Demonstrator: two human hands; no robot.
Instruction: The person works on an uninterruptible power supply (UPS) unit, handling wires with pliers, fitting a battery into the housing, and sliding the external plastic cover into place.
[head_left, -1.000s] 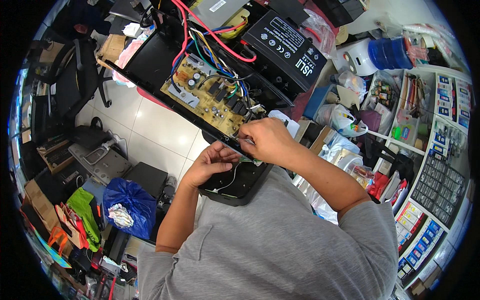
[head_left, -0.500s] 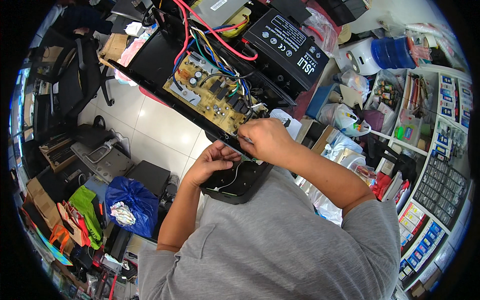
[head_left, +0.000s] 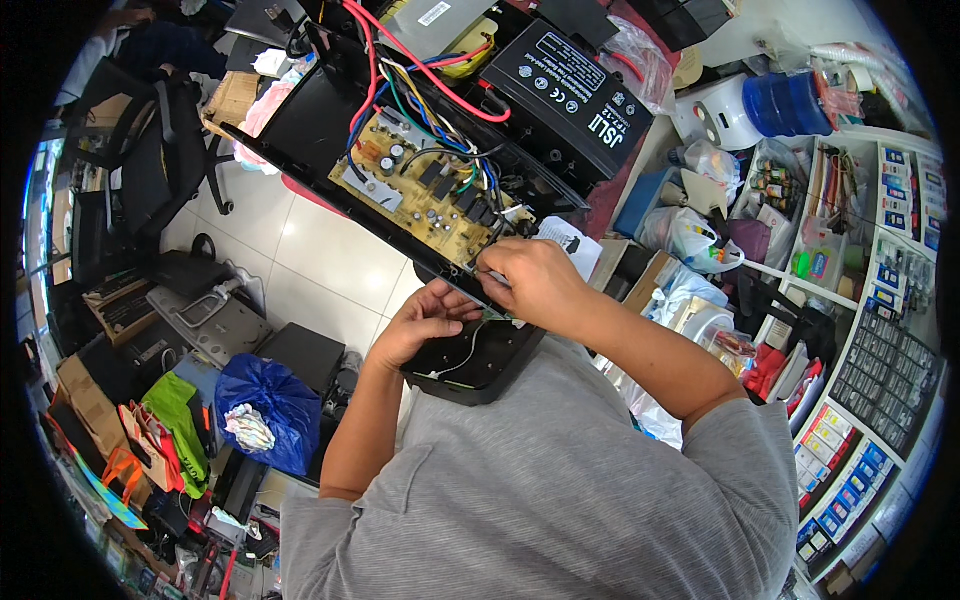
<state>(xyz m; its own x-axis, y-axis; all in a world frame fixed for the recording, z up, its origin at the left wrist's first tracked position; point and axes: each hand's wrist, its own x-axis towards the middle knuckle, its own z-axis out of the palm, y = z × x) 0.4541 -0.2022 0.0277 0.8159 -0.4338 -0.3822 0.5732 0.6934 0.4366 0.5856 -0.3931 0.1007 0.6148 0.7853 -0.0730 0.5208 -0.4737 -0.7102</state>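
Observation:
An open black metal case lies before me, a tan circuit board fixed in its near part. Colored wires run from the board toward a black battery at the far right. At the case's near corner, my right hand is closed in a pinch; whatever its fingertips hold is hidden. Just left of it, my left hand grips the edge where a black plastic front panel meets the case, thumb on the near side. The panel rests against my shirt, with a thin white cable inside it.
A yellow-wrapped transformer sits in the far part of the case. Left stand an office chair and a blue plastic bag. To the right are plastic bags and white shelves of small packages.
Both hands keep nearly the same place and grip. The white cable in the panel has shifted slightly, and the whole view has moved a little.

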